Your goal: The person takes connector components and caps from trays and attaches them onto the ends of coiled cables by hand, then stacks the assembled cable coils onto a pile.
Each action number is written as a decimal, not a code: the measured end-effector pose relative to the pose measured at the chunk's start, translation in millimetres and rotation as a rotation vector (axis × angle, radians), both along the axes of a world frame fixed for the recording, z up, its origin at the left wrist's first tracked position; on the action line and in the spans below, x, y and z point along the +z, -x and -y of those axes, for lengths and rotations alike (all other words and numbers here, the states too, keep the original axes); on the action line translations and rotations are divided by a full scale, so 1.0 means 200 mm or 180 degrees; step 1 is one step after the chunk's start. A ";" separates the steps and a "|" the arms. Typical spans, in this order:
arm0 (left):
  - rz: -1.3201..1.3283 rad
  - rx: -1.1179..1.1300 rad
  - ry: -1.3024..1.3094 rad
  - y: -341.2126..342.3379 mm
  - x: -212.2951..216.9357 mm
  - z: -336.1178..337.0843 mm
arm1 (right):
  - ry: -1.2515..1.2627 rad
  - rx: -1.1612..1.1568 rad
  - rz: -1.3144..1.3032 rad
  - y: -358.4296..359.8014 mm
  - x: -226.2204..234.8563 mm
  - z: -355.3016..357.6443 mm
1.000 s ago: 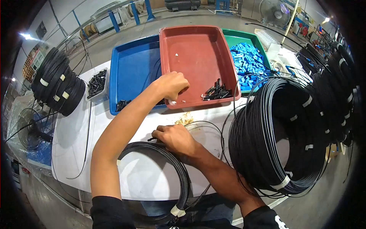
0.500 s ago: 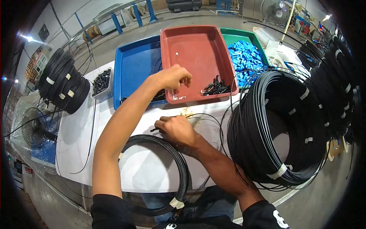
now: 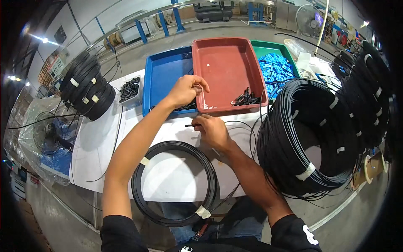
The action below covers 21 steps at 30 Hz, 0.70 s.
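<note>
Now, left hand (image 3: 184,90): fingers pinched together over the shallow red plastic tray (image 3: 228,54), its contents unclear.
Right hand (image 3: 213,130): pinching a thin black cable end (image 3: 191,125).

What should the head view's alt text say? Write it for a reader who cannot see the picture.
Seen from above, a person's right hand pinches a thin black cable end on a white table while the left hand reaches over the red tray. A taped black cable coil lies before them, with blue and green trays and larger coils around.
</note>
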<state>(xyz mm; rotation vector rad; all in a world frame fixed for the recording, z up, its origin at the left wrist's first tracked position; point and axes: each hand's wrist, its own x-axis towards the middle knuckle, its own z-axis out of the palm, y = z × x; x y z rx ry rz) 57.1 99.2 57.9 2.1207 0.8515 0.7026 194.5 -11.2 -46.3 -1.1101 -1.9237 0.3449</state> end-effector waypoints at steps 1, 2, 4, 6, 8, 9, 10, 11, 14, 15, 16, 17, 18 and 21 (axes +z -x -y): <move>-0.0034 0.0053 0.0200 -0.03 -0.01 0.00 | 0.0006 0.0041 0.0077 0.00 -0.01 0.01; -0.0069 0.0101 0.0400 -0.06 -0.02 -0.01 | 0.0013 0.0078 0.0155 0.00 -0.02 0.01; 0.0040 0.0148 0.0434 -0.12 -0.09 -0.06 | -0.0069 0.0113 0.0204 -0.01 -0.04 0.00; 0.0816 0.0142 0.0836 -0.16 -0.14 -0.05 | 0.0159 0.0204 0.0145 0.00 -0.05 0.01; 0.1041 0.0123 0.1120 -0.18 -0.15 -0.08 | 0.0057 0.0196 0.0169 0.01 -0.05 0.02; 0.1422 0.0099 0.1510 -0.19 -0.16 -0.07 | 0.0097 0.0194 0.0184 0.01 -0.04 0.01; 0.1800 0.0079 0.1900 -0.20 -0.17 -0.07 | 0.0137 0.0195 0.0197 0.01 -0.04 0.00; 0.1791 0.0111 0.1854 -0.22 -0.18 -0.08 | 0.0131 0.0184 0.0188 0.00 -0.04 0.01; 0.1865 0.0157 0.1476 -0.29 -0.19 -0.02 | 0.0127 0.0182 0.0359 0.00 -0.02 0.01; 0.1860 0.0166 0.1466 -0.28 -0.20 -0.03 | 0.0136 0.0172 0.0405 0.00 -0.02 0.01; 0.1941 0.0064 0.1551 -0.27 -0.21 -0.03 | 0.0144 0.0166 0.0450 0.00 -0.01 0.01; 0.2022 -0.0036 0.1634 -0.25 -0.22 -0.03 | 0.0135 0.0181 0.0443 0.01 -0.01 0.01; 0.2017 -0.0046 0.1644 -0.24 -0.21 -0.01 | 0.0101 0.0133 0.0373 -0.01 0.00 0.01; 0.2430 -0.0058 0.1806 -0.17 -0.18 0.05 | -0.0100 0.0070 0.0158 -0.03 0.01 0.02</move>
